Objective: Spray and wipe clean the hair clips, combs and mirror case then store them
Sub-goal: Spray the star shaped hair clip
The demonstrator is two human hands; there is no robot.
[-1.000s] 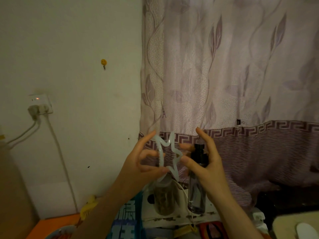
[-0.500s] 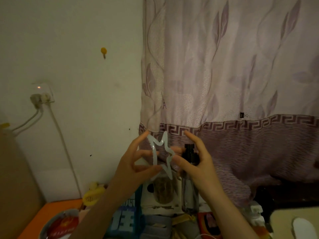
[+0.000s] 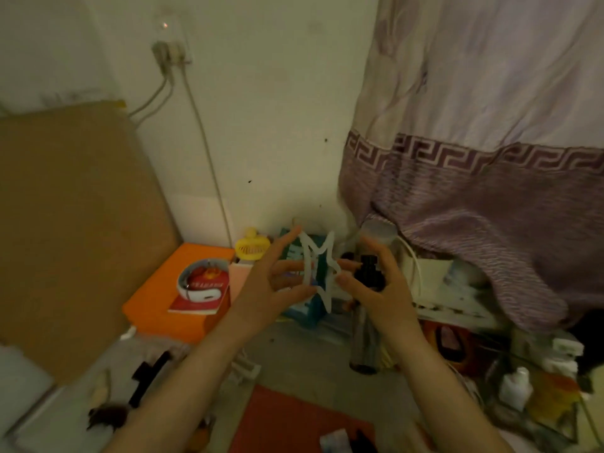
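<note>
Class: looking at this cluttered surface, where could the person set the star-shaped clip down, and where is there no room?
Free patches: the grey surface between the orange box and the red mat, and the mat's bare middle. Crowded: the right side around the white bottle, and the back row under the star clip.

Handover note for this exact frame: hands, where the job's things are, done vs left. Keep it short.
Left hand: pinches the white star-shaped hair clip at its left edge, held up in the air.
Right hand: grip around the dark spray bottle, nozzle end toward the clip, fingertips close to the clip's right edge.
Dark clips lie on the surface at lower left; no comb or mirror case can be made out in this blurred view.
Done: nothing can be confirmed as cleaned.
Left: spray and wipe the star clip, then the other items, then store them.
</note>
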